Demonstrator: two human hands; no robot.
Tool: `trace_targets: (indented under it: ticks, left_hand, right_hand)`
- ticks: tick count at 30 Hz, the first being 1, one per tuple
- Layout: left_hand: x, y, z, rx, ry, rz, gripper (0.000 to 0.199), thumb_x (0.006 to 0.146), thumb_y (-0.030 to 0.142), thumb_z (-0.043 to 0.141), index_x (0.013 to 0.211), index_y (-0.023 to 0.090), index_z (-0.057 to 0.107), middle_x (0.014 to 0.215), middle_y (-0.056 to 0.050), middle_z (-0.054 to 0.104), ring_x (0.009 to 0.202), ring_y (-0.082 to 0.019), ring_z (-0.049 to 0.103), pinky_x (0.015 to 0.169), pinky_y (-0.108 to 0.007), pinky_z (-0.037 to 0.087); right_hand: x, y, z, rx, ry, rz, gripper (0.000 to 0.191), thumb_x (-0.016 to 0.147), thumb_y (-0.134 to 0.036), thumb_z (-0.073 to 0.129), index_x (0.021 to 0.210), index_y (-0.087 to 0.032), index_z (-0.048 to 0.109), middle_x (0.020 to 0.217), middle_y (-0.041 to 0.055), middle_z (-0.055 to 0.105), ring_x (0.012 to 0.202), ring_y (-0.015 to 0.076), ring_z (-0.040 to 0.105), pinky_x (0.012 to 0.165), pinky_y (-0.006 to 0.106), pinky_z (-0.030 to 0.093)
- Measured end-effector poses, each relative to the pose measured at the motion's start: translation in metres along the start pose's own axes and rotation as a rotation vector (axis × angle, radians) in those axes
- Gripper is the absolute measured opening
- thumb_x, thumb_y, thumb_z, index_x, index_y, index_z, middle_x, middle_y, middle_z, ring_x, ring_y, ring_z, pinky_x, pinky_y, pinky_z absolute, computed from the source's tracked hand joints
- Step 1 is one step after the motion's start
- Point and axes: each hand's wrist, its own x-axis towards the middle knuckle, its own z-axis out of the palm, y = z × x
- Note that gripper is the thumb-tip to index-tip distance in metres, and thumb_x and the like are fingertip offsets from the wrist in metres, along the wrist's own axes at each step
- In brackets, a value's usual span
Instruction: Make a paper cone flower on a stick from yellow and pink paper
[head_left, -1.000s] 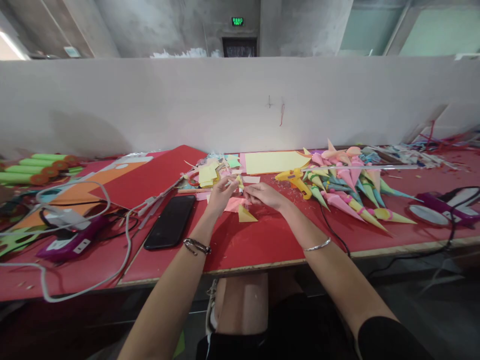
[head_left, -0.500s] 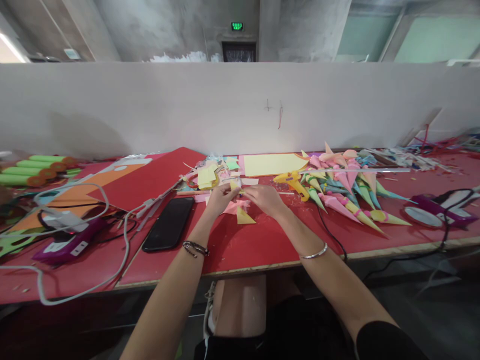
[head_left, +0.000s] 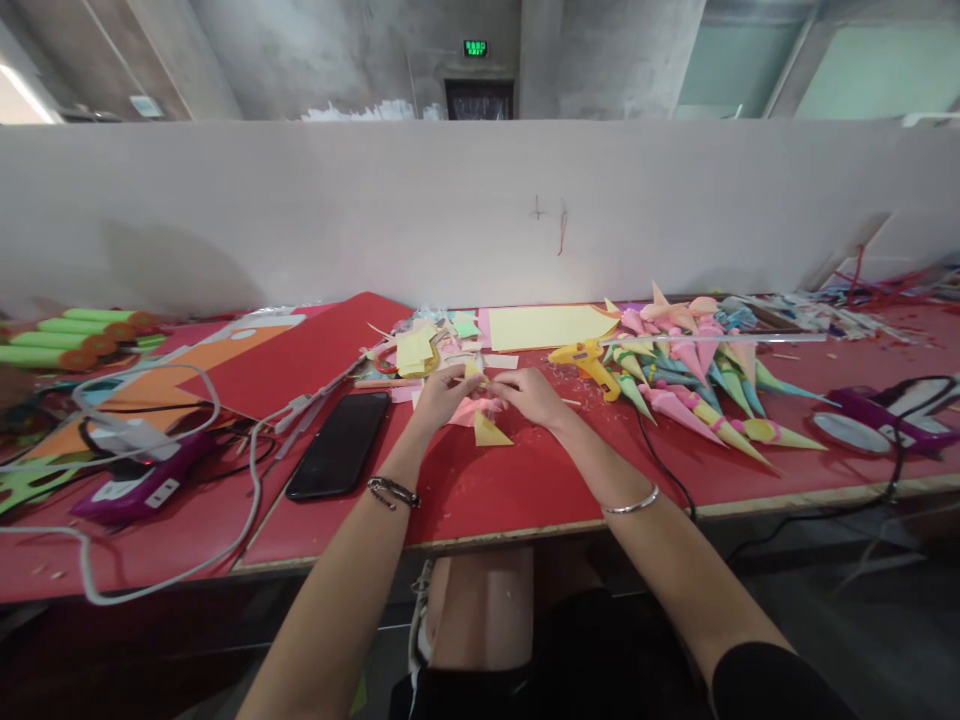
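Both hands meet over the middle of the red table [head_left: 510, 500]. My left hand [head_left: 444, 396] pinches a small piece of yellow paper [head_left: 474, 371] between thumb and fingers. From the other side my right hand [head_left: 531, 393] is closed on the same yellow paper, its fingertips partly hiding it. Just below the hands lie a yellow paper triangle [head_left: 491, 431] and some pink paper [head_left: 463, 411]. A yellow glue gun [head_left: 587, 366] rests to the right of my right hand. Behind my left hand is a small stack of yellow paper squares [head_left: 415, 349].
A black phone [head_left: 339, 445] lies left of my left arm, near a purple power strip [head_left: 146, 475] and white cable [head_left: 255, 480]. Coloured paper cones [head_left: 694, 365] are heaped at right. A yellow sheet [head_left: 547, 328] lies before the grey partition [head_left: 360, 220].
My right hand's fingers have drawn in a little closer to the left hand around the yellow paper. The whole view has shifted slightly; things on the table stay put.
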Motion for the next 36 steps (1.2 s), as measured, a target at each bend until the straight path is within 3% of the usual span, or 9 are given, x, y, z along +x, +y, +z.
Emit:
trace_targets:
  ticks: [4,9,15,20,24,29,36]
  left_hand:
    - [-0.001,0.004,-0.002,0.020,-0.050,-0.012,0.019,0.065,0.033,0.062,0.057,0.016,0.059,0.051,0.002,0.056,0.048,-0.011,0.052,0.049,-0.021,0.042]
    - [-0.004,0.007,-0.004,0.107,-0.163,-0.038,0.020,0.067,0.032,0.059,0.055,0.016,0.055,0.049,0.002,0.053,0.045,-0.009,0.048,0.047,-0.019,0.039]
    - [-0.002,-0.003,-0.006,0.287,-0.217,-0.035,0.025,0.071,0.035,0.052,0.052,0.017,0.052,0.045,0.003,0.051,0.043,-0.009,0.046,0.045,-0.019,0.035]
    - [-0.001,-0.008,-0.009,0.467,-0.215,0.000,0.034,0.074,0.035,0.048,0.046,0.016,0.051,0.043,0.003,0.048,0.044,-0.009,0.042,0.047,-0.020,0.029]
    - [-0.002,-0.004,-0.010,0.548,-0.223,0.018,0.041,0.077,0.035,0.043,0.041,0.016,0.047,0.040,0.003,0.045,0.042,-0.008,0.040,0.049,-0.021,0.029]
    - [-0.003,-0.004,-0.010,0.600,-0.237,-0.003,0.043,0.077,0.032,0.045,0.038,0.016,0.045,0.036,0.004,0.043,0.039,-0.008,0.039,0.050,-0.021,0.029]
    - [-0.004,-0.004,-0.008,0.579,-0.219,-0.071,0.045,0.080,0.033,0.041,0.039,0.017,0.047,0.032,0.003,0.041,0.036,-0.009,0.041,0.049,-0.021,0.032]
  right_hand:
    - [0.000,0.000,-0.002,0.032,-0.008,0.004,0.032,0.081,-0.027,0.044,0.053,-0.014,0.052,0.052,-0.0019,0.052,0.054,0.0086,0.046,0.054,0.019,0.029]
    - [-0.001,0.004,-0.005,0.084,-0.129,-0.009,0.027,0.081,-0.027,0.045,0.062,-0.012,0.059,0.053,-0.0020,0.052,0.054,0.0089,0.048,0.053,0.018,0.031]
    - [-0.001,0.005,-0.006,-0.225,-0.078,-0.033,0.028,0.083,-0.032,0.046,0.073,-0.015,0.065,0.066,0.0012,0.063,0.063,0.0112,0.053,0.054,0.019,0.027]
    - [-0.003,0.003,-0.005,-0.444,-0.035,-0.058,0.026,0.085,-0.034,0.043,0.082,-0.021,0.066,0.080,0.0029,0.067,0.072,0.0137,0.055,0.055,0.021,0.025]
    - [-0.003,0.003,-0.005,-0.404,-0.040,-0.058,0.026,0.085,-0.033,0.042,0.083,-0.021,0.065,0.081,0.0029,0.066,0.073,0.0137,0.055,0.056,0.021,0.026]
    - [-0.003,0.004,-0.005,-0.318,-0.152,-0.013,0.029,0.087,-0.029,0.037,0.079,-0.017,0.063,0.071,0.0022,0.063,0.064,0.0111,0.053,0.055,0.019,0.027]
    - [-0.003,0.005,-0.004,-0.385,-0.190,-0.006,0.032,0.089,-0.030,0.033,0.078,-0.016,0.059,0.072,0.0015,0.062,0.066,0.0105,0.053,0.056,0.019,0.028]
